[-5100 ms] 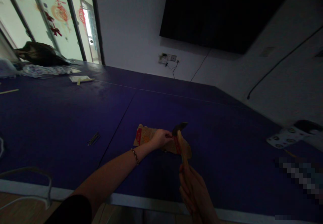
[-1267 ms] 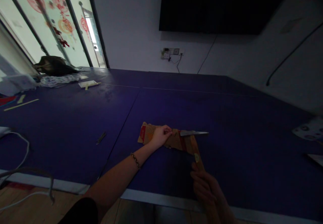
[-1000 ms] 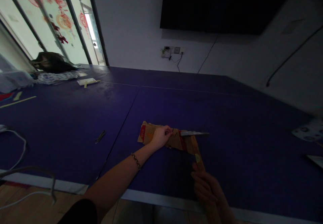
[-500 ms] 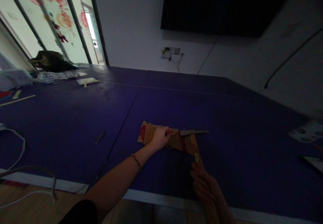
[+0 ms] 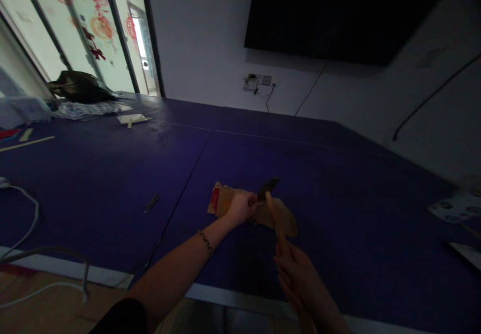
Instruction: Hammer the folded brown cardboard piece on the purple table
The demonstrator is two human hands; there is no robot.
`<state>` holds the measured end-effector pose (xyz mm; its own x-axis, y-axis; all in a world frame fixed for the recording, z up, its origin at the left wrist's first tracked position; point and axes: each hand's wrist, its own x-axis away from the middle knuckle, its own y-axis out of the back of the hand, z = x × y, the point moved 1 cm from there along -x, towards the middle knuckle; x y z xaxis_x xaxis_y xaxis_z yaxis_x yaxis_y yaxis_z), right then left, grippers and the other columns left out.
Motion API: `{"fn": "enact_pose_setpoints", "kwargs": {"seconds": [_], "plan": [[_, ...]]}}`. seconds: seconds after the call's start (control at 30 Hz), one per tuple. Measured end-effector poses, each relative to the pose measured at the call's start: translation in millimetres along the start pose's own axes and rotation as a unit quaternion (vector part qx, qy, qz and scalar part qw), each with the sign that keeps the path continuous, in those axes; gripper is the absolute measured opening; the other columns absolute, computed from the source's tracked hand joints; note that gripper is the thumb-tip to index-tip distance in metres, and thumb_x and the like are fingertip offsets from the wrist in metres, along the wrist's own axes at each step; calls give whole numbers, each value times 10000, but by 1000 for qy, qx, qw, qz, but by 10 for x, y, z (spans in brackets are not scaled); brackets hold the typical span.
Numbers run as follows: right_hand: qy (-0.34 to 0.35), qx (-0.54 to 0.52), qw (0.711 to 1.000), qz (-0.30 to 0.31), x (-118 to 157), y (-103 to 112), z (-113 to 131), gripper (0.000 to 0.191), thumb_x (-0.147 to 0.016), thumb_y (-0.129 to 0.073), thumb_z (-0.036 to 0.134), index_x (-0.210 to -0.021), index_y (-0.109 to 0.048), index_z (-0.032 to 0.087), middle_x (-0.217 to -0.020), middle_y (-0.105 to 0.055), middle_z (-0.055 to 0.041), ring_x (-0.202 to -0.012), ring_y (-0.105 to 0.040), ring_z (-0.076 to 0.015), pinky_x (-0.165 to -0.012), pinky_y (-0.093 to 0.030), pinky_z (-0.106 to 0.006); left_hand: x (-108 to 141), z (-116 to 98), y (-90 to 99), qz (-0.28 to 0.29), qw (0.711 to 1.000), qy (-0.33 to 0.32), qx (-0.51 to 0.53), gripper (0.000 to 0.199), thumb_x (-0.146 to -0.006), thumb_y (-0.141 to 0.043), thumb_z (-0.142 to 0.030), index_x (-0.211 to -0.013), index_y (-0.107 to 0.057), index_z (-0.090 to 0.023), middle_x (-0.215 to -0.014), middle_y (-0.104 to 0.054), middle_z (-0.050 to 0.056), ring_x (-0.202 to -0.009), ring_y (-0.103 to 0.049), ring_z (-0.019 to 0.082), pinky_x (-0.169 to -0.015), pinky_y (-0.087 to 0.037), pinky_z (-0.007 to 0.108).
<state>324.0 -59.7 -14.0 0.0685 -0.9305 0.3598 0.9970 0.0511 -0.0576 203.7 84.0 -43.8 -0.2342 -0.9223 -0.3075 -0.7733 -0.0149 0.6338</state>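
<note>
1. A hammer with a wooden handle slants over the right part of a piece of cardboard, its dark head by the far edge; whether head and cardboard touch cannot be told
2. The cardboard lies on the purple-blue table, not far from the near edge, a red patch at its left end
3. The right hand is wrapped around the handle of the hammer
4. The left hand bends over the middle of the cardboard, fingertips just beside the hammer head; whether they are pinched together on something is too small to tell
5. A bracelet circles the left wrist
6. Left of the cardboard, beyond a dark seam, lie a few thin nail-like pieces
7. Well apart at the far left are a white tray and a dark bag
8. On the wall, a black screen hangs above some sockets
</note>
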Motion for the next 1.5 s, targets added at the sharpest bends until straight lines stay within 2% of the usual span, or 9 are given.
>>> {"fn": "enact_pose_setpoints", "kwargs": {"seconds": [0.37, 0.67, 0.87, 1.1, 1.23, 1.4, 1.5], "plan": [[30, 110, 993, -12, -14, -9, -17, 186, -687, -466, 359, -690, -365, 202, -338, -303, 135, -185, -230, -32, -227, -160, -153, -6, 8, 0, 6, 1000, -7, 2, 104, -684, -527, -149, -663, -628, -144, -654, -642, 27, -602, -561, 132, -590, -420, 218], [22, 100, 995, -11, -12, -12, -64, 150, -683, -481, 322, -699, -392, 202, -357, -311, 128, -195, -229, -35, -237, -141, -170, -8, 29, -23, 6, 1000, -1, -4, 123, -676, -513, -134, -686, -636, -144, -657, -646, 27, -601, -565, 135, -593, -425, 223], [34, 121, 991, -44, -15, -37, -62, 138, -644, -485, 294, -665, -384, 202, -350, -318, 124, -215, -265, -39, -251, -172, -164, -17, 40, -17, 8, 1000, -1, 0, 109, -668, -529, -142, -674, -638, -142, -656, -647, 25, -599, -564, 132, -582, -422, 216], [26, 104, 994, -21, -7, -60, -60, 172, -674, -467, 341, -680, -357, 209, -333, -302, 135, -185, -225, -35, -223, -154, -156, -21, 43, -8, 14, 1000, -2, 7, 122, -655, -522, -105, -680, -635, -144, -656, -645, 15, -600, -567, 121, -573, -418, 201], [25, 38, 999, -18, 5, -34, -112, 220, -663, -548, 341, -711, -388, 198, -358, -320, 132, -197, -228, -24, -220, -154, -144, -19, 49, -13, 19, 1000, 1, 0, 99, -665, -527, -129, -679, -623, -145, -652, -636, 14, -598, -562, 123, -569, -416, 204], [57, -145, 986, -55, -18, 104, -235, 307, -634, -644, 360, -797, -435, 205, -379, -339, 139, -198, -237, -18, -200, -186, -108, -27, 50, -40, 38, 999, -1, -20, 66, -665, -556, -142, -718, -590, -160, -669, -617, 4, -630, -559, 129, -596, -416, 213], [79, -254, 964, 11, -128, 254, -330, 252, -636, -650, 338, -745, -460, 215, -347, -298, 147, -176, -175, -11, -187, -204, -102, -29, 31, -44, 49, 998, -2, -38, 122, -653, -604, -174, -767, -563, -163, -715, -609, 15, -671, -561, 147, -621, -421, 231]]}}
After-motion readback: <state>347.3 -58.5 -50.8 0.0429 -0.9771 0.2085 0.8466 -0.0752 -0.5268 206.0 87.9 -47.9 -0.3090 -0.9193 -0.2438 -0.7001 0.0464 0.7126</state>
